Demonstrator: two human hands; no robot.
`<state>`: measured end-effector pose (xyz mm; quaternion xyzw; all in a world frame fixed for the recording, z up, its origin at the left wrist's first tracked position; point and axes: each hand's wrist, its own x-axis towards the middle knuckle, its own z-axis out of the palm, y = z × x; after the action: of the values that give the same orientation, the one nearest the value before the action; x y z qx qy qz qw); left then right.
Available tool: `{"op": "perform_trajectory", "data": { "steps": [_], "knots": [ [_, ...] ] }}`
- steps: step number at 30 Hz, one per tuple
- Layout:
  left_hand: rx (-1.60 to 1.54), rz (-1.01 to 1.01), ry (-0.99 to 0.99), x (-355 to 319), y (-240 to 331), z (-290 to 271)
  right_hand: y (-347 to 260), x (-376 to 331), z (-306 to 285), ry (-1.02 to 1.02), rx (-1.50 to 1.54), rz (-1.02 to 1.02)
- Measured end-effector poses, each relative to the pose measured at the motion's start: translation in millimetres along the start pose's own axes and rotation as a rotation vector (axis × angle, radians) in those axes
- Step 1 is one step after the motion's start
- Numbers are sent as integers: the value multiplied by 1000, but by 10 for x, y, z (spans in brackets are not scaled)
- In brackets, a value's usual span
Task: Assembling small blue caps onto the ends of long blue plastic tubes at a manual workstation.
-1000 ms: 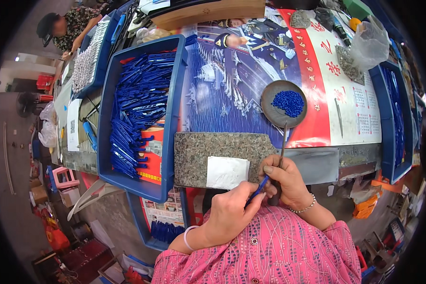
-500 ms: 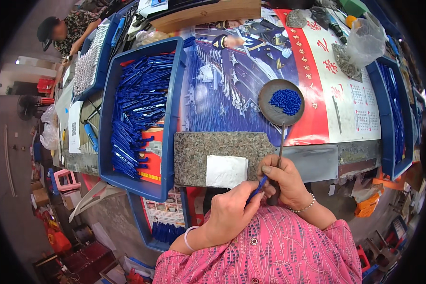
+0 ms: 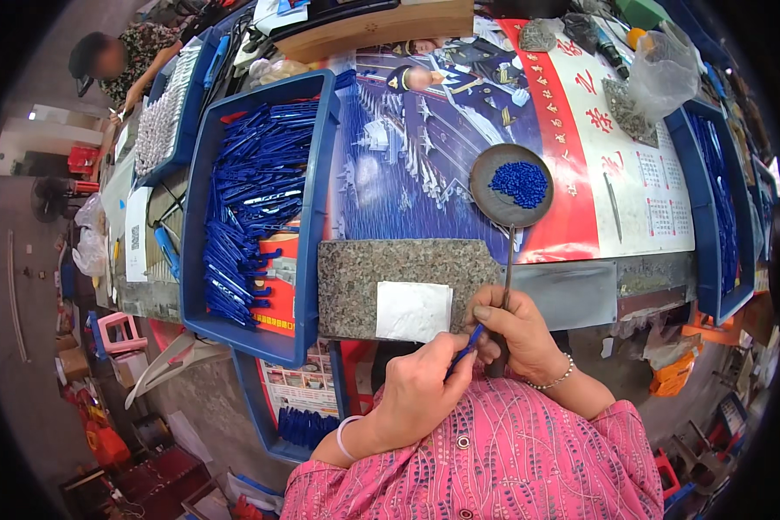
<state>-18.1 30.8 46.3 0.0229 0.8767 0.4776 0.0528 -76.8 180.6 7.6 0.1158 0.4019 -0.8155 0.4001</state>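
Note:
My left hand (image 3: 423, 377) is closed on a slim blue plastic strip (image 3: 465, 349), slanting up toward the other hand. Around the handle of a small round metal ladle (image 3: 485, 201), my right hand (image 3: 524, 334) is closed, with its thumb and fingertips close to the strip's upper end. Whether those fingertips also pinch the strip cannot be made out. Small blue pellets (image 3: 520, 185) lie in the ladle's bowl, which rests over a poster beyond the hands. Just ahead of my left hand, a folded white paper (image 3: 413, 312) lies on a speckled stone slab (image 3: 347, 286).
To the left stands a blue bin (image 3: 322, 217) of many blue plastic strips; another blue bin (image 3: 709, 217) stands at the right edge. Below the left bin is a lower blue tray (image 3: 256, 407). A metal rod (image 3: 614, 208) lies on the poster. Another person (image 3: 139, 56) is at the far left.
The view has shifted slightly. Both hands keep their holds on the blue strip and the ladle, with hardly any visible movement.

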Motion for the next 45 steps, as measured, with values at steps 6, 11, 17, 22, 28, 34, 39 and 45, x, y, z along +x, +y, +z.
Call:
{"op": "perform_trajectory", "data": {
  "steps": [6, 11, 17, 22, 28, 34, 39, 45],
  "knots": [
    [-931, -549, -216, 18, -150, -122, -3, -17, 17, -46, -9, 13],
    [-1421, -658, -388, -12, -335, -193, 35, -1, 104, -41, -48, 29],
    [-1740, -840, -416, -96, -447, -208, 89, 18, 161, -84, -57, 47],
    [-1876, -989, -408, -105, -470, -242, 114, 59, 193, -83, -36, 79],
    [-1952, -972, -436, -158, -539, -223, 110, 72, 269, -75, -73, 94],
    [-1899, -911, -377, -274, -590, -242, 200, 111, 344, -64, -126, 105],
    [-1926, -925, -391, -389, -644, -305, 229, 116, 421, -90, -227, 137],
    [-2013, -990, -350, -511, -687, -374, 312, 164, 543, -93, -255, 176]
  ]
}}
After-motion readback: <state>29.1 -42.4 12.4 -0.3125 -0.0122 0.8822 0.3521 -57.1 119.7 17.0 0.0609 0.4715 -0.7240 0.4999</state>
